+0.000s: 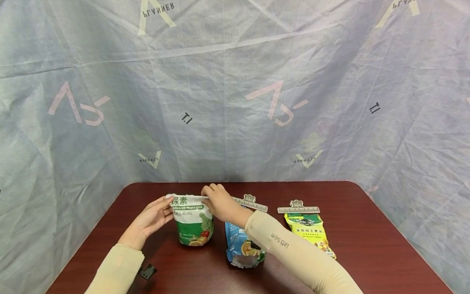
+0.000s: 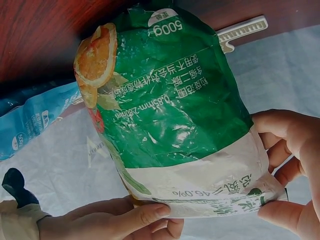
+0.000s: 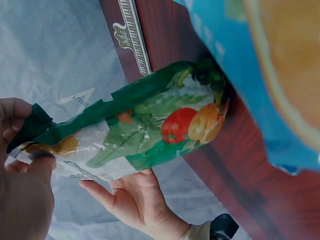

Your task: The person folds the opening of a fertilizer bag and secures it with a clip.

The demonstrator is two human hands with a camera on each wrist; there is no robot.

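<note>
Head view: green-and-white bag stands to the left of the blue bag, upright or nearly so, mouth uppermost. Its base is on or just above the table; contact not clear.

Hands split the work at the bag's top. Left hand, on the side away from the blue bag: thumb over the front corner, fingers bent to the side edge, so that corner is pinched. Right hand, on the side nearer the blue bag: thumb and fingers close on the opposite top corner. Gripping both ends probably keeps the mouth stretched flat and stops the soft pack slumping.

Right wrist view: a green flap stands out at the gripped end; whether fold or torn edge, cannot tell.

Right of the blue bag: yellow bag, with a ruled clip across its top, presumably to hold it closed. A similar clip sits at the blue bag's far end; the right sleeve hides much of that join. Left wrist view also shows a pale clip beyond the green-and-white bag; what it is fixed to, if anything, is hidden.
</note>
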